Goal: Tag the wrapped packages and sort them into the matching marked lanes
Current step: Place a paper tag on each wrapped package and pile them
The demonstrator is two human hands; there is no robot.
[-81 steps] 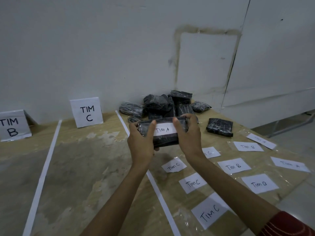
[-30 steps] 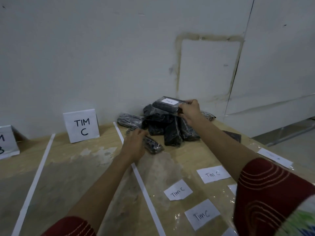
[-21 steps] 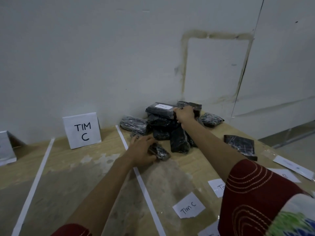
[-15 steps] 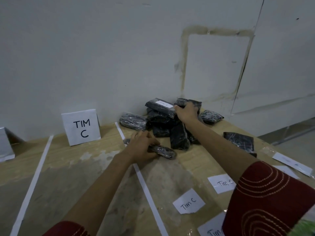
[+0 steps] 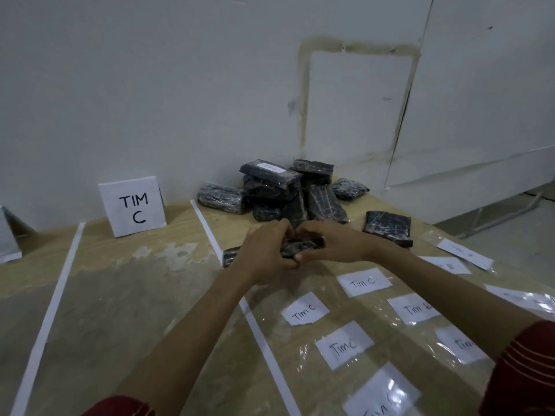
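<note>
Loose Tim C tags (image 5: pixel 304 309) lie near right. Mid-table, just right of the tape line (image 5: pixel 207 232), left hand (image 5: pixel 264 250) and right hand (image 5: pixel 333 243) both clamp one small wrapped package (image 5: pixel 303 247). Probably light, squashy, slick film, so grip the ends. Untagged pile (image 5: pixel 282 193) far, by the wall.

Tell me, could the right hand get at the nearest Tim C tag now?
Probably yes: the Tim C tag lies flat close by the right hand, nothing between them, though it must first release the package it grips.
</note>
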